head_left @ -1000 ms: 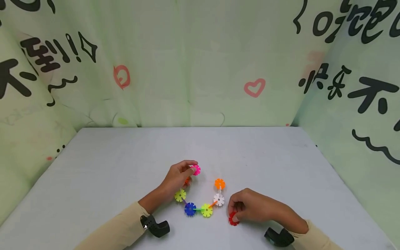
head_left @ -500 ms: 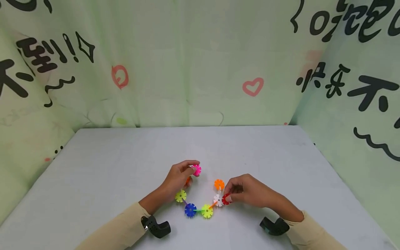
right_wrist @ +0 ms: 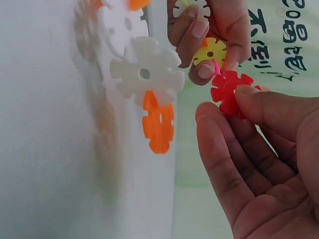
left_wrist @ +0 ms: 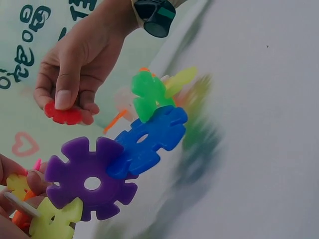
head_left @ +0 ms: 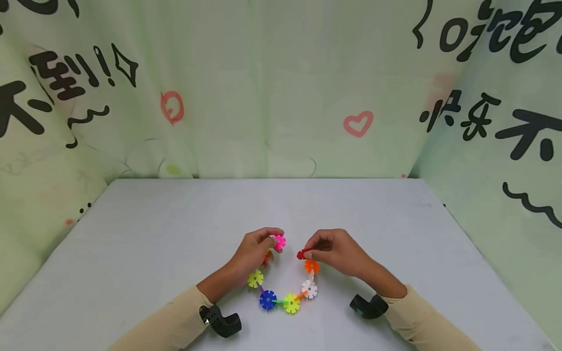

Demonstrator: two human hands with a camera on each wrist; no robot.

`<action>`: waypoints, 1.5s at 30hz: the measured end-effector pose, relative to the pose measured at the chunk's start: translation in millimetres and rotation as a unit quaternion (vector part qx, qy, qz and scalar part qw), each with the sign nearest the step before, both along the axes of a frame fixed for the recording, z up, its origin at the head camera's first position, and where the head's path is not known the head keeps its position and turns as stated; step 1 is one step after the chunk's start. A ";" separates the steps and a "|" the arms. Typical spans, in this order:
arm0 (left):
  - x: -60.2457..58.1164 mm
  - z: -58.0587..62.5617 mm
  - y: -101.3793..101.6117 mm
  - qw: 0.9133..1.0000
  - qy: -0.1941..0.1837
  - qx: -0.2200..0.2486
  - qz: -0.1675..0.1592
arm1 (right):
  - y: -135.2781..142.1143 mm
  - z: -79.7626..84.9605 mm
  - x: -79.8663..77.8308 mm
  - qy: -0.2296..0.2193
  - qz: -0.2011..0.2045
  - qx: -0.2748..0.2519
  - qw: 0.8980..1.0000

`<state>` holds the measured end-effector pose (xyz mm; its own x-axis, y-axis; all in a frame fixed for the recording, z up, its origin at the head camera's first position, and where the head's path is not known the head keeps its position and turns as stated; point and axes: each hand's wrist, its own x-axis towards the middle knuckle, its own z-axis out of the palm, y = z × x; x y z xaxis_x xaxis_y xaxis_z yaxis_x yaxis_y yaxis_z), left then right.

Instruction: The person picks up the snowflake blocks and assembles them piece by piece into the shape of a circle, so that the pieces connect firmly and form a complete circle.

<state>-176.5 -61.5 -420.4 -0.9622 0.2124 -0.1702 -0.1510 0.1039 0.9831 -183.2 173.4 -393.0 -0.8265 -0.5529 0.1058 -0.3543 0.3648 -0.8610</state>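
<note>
A curved chain of interlocking snowflake discs hangs from my left hand (head_left: 251,251), which pinches its upper end near a pink snowflake disc (head_left: 280,242). Along the chain come a blue disc (head_left: 268,300), a yellow-green disc (head_left: 291,303), a white disc (head_left: 310,289) and, at its other end, an orange disc (head_left: 312,266). A purple disc (left_wrist: 82,174) slots into the blue one in the left wrist view. Between thumb and fingers my right hand (head_left: 341,249) holds a loose red snowflake disc (head_left: 302,254), just above the orange end in the head view. Left fingers hide part of the chain.
A white table (head_left: 175,209) lies beneath both hands. Behind and beside it hangs a pale green curtain (head_left: 263,87) with black writing and red hearts. Black wrist cameras sit on both wrists.
My right hand has carried the red disc up and to the left, from the table's nearer right side past the white disc to near the orange end. My left hand has barely moved.
</note>
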 end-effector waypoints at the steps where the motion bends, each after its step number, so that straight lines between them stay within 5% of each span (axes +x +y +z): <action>1: -0.2 0.0 0.5 1.000 0.000 0.002 -0.002 | -1.2 -0.7 -1.0 0.001 -0.001 -0.004 1.000; 21: 0.1 0.6 7.0 0.999 -0.017 0.031 -0.027 | -15.4 -6.4 -5.8 0.055 -0.061 -0.024 0.996; 45: -3.8 2.0 10.9 0.999 -0.003 0.054 0.004 | -27.0 2.3 -11.2 0.075 -0.067 0.014 0.995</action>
